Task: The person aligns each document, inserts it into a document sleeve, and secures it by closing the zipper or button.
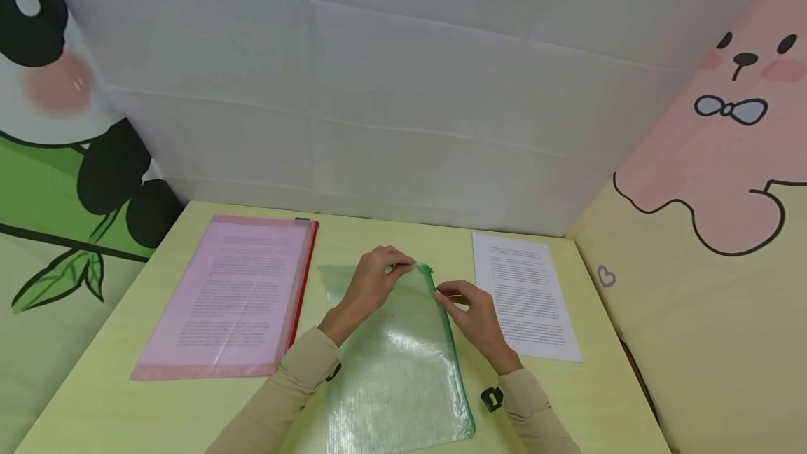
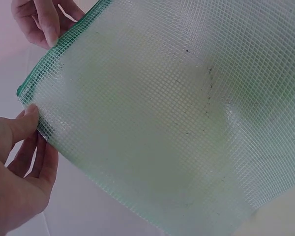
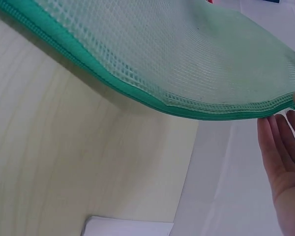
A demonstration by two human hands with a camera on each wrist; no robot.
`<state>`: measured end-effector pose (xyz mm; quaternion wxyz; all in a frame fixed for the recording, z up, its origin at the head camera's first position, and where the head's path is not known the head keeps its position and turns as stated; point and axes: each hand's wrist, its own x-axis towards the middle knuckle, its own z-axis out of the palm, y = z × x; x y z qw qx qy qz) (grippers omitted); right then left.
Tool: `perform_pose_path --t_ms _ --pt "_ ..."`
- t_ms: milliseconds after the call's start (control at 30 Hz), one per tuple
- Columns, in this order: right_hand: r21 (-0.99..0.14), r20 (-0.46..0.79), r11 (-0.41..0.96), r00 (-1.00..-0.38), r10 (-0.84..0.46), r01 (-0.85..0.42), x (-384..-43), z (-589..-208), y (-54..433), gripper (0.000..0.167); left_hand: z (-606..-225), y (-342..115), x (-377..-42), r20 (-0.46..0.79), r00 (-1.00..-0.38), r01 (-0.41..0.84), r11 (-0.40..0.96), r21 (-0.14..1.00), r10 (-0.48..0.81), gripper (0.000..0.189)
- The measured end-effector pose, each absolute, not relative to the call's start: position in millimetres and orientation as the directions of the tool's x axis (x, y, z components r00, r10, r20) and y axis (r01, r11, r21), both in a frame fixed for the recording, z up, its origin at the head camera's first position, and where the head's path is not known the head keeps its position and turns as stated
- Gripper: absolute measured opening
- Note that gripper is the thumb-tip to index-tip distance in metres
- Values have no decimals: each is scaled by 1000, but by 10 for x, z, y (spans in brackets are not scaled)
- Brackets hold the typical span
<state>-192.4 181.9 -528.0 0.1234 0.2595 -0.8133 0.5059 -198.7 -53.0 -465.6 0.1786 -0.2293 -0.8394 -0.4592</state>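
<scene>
A translucent green mesh zipper pouch [image 1: 397, 363] is held between both hands over the table, its green zipper edge [image 3: 187, 112] along the right side. At the far edge near the corner, my left hand [image 1: 373, 279] pinches the pouch between thumb and fingers, also plain in the left wrist view, where the left hand [image 2: 24, 172] grips the mesh rim. My right hand [image 1: 473, 314] pinches the zipper edge a little below that corner; in the right wrist view the right hand [image 3: 287, 162] has its thumb above and fingers below the band. No papers show inside the pouch.
On the left of the table [image 1: 239, 412] lies a pink pouch [image 1: 233, 293] with a red zipper edge and a printed sheet inside. A printed white sheet [image 1: 526, 296] lies on the right. A white cloth wall [image 1: 403, 90] stands behind the table, with cartoon-printed panels at both sides.
</scene>
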Motion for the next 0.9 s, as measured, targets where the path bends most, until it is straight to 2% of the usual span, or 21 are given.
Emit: perform_pose_path --t_ms 267,600,900 --pt "-760 473 345 -833 -287 -550 -1965 -5186 1826 23 -4669 -503 -1952 500 -831 550 493 674 244 11" --pt "-706 527 311 -766 -369 -636 -2021 -5024 1788 30 -4656 -479 -1910 493 -831 552 490 675 256 11" --pt "-699 507 339 -770 -387 -630 -2015 -4902 1760 22 -4637 -467 -1887 492 -831 553 496 670 261 11"
